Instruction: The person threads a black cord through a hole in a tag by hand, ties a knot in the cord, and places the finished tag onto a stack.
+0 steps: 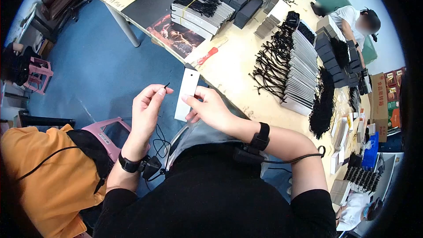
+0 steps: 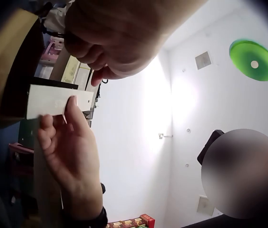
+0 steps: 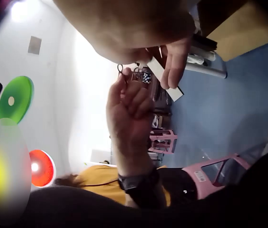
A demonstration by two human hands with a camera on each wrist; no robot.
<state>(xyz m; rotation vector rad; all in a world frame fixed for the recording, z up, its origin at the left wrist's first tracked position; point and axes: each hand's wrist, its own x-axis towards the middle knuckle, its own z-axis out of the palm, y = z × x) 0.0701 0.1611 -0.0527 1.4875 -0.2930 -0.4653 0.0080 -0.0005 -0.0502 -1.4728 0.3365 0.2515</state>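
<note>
My left hand (image 1: pixel 147 105) pinches a thin black cord (image 1: pixel 167 85) between thumb and forefinger; in the right wrist view a small loop of the cord (image 3: pixel 120 68) stands up above the fingertips. Beside it, my right hand (image 1: pixel 210 109) grips a white card tag (image 1: pixel 188 83), thumb on its face and fingers behind. The tag is long and narrow, with a small dark hole near its upper end. In the left wrist view the tag (image 2: pixel 48 100) lies across the right hand's fingers. A small gap separates the cord from the tag in the head view.
On the table (image 1: pixel 233 68) lie a red-handled tool (image 1: pixel 208 56), a dark printed sheet (image 1: pixel 152 11), a bundle of corded tags (image 1: pixel 194 20) and a long row of tags (image 1: pixel 302 72) with black cords. Someone in orange (image 1: pixel 39 172) is close on my left, by a pink stool (image 1: pixel 103 134).
</note>
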